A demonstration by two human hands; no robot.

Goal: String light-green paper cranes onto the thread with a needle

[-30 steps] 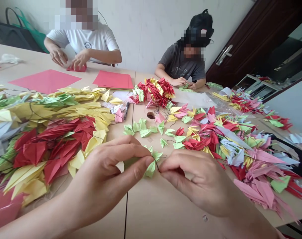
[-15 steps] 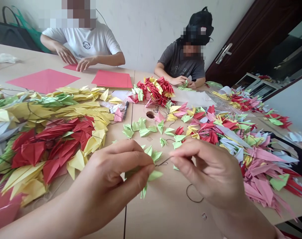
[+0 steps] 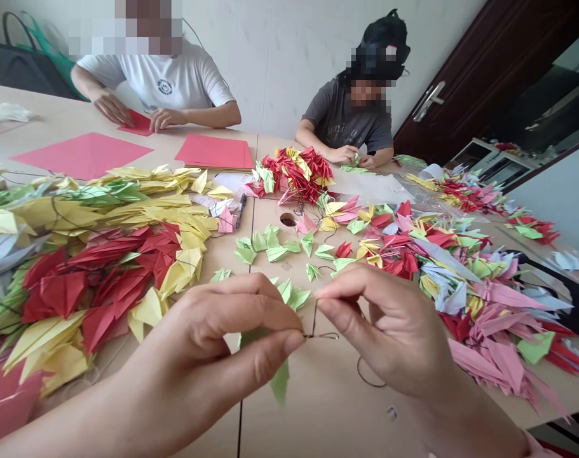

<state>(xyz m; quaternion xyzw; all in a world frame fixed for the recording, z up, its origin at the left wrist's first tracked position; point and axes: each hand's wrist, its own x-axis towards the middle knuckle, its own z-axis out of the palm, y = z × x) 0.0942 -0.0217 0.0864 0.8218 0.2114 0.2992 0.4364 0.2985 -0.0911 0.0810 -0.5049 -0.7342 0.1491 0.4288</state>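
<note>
My left hand (image 3: 241, 343) pinches a dark string at its fingertips. A thin loop (image 3: 326, 336) sticks out to the right of them; I cannot tell whether it is string or wire. Under the left fingers hangs a green folded-paper crane (image 3: 279, 381), mostly covered by the hand. My right hand (image 3: 375, 324) is closed, thumb and forefinger gripping the raised dark string (image 3: 314, 317). More of the string (image 3: 368, 380) curves over the table below the right hand. Behind my fingers lie several small green paper cranes (image 3: 274, 245).
Strung red and yellow cranes (image 3: 122, 254) are heaped at left, a mixed-colour heap (image 3: 461, 273) at right. A red and yellow bundle (image 3: 293, 172), red paper sheets (image 3: 215, 152) and a pen (image 3: 241, 210) lie farther back. Two people (image 3: 160, 89) fold paper across the table (image 3: 289, 420).
My right hand has shifted slightly left, and the string between the hands has turned from slanting to nearly upright. The thin loop now shows beside my left fingertips. The green crane hangs lower.
</note>
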